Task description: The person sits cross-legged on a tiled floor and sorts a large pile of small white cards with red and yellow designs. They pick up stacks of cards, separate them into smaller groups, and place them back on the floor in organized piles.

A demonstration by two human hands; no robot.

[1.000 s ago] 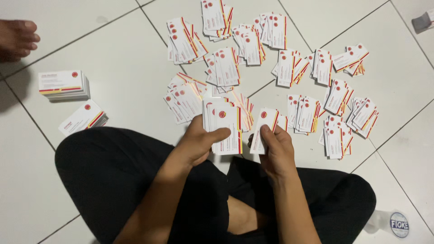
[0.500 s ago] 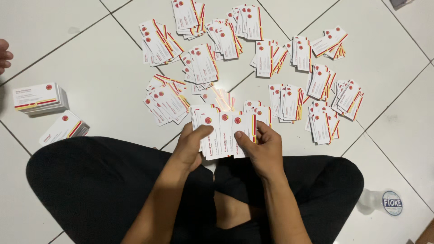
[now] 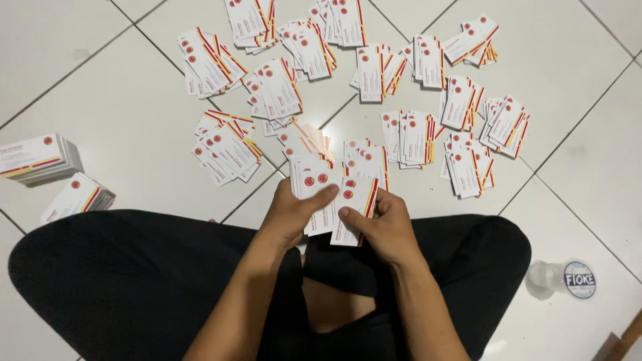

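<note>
In the head view, I sit cross-legged on the tiled floor [image 3: 120,113]. My left hand [image 3: 291,217] and right hand [image 3: 381,224] are both closed on a fan of cards [image 3: 334,200], held above my lap, thumbs on top. More card piles [image 3: 374,80] lie spread ahead of me. Two stacks [image 3: 40,160] sit at the floor's left edge, a bottle cap [image 3: 579,279] at the right.
</note>
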